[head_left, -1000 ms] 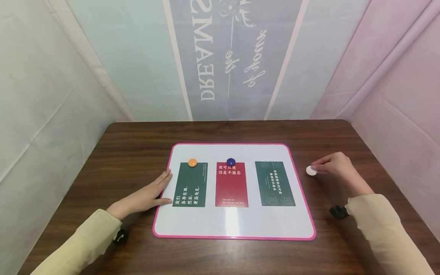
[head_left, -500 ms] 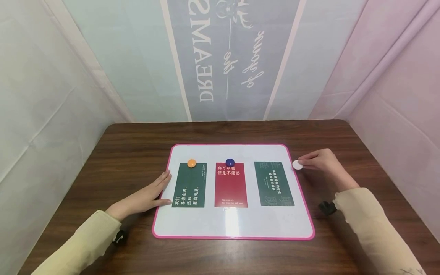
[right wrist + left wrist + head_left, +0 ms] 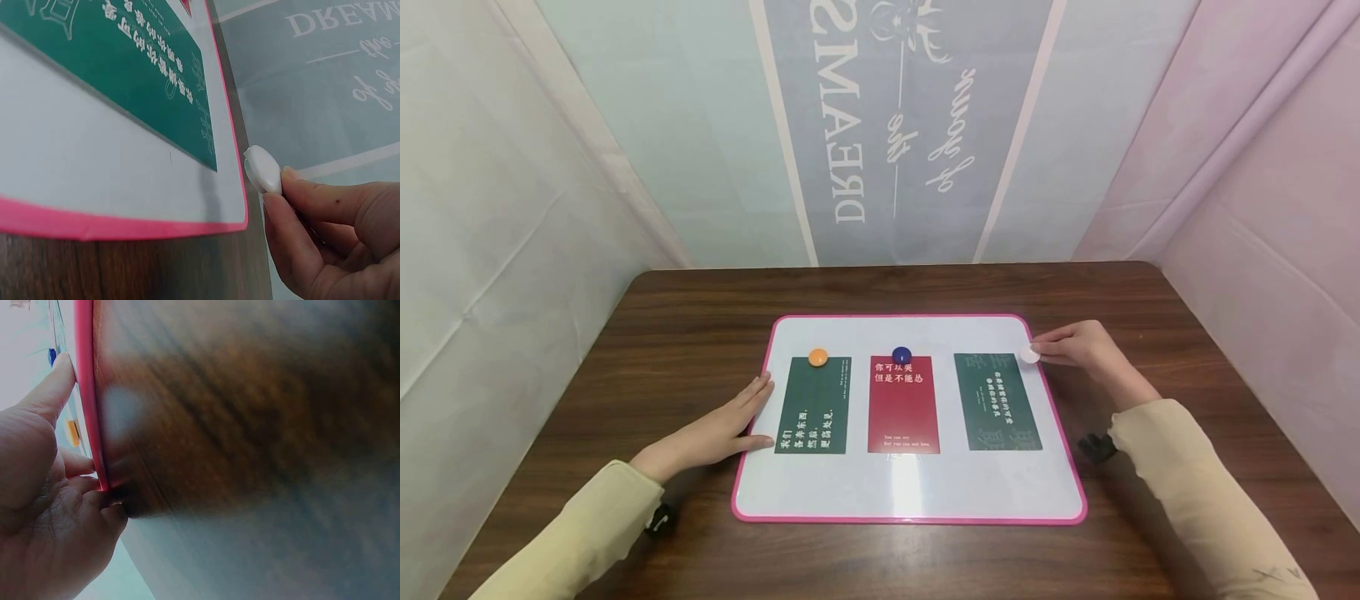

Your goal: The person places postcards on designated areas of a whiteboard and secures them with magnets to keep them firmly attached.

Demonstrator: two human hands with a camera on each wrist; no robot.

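Observation:
A whiteboard (image 3: 925, 492) with a pink rim lies on the table, bearing two green cards (image 3: 814, 408) (image 3: 1000, 408) and a red card (image 3: 904, 408) between them. On the left card's top edge sits an orange round magnet (image 3: 817, 357); a dark blue one (image 3: 902, 356) is on the red card's top edge. My right hand (image 3: 1078, 343) pinches a white round magnet (image 3: 262, 169) between thumb and fingertips, over the board's right rim beside the right green card. At the left rim rests my left hand (image 3: 711, 429), fingers extended, thumb pointing at the left card.
The dark wooden table (image 3: 700, 308) extends around the board. Behind it hangs a pale curtain (image 3: 917, 133) with printed lettering, and white cloth walls (image 3: 497, 250) stand on both sides. A black wrist strap (image 3: 1099, 447) shows below the right sleeve.
My right hand has carried the white magnet leftward, from beside the board to over its right rim near the right green card. My left hand has stayed in place.

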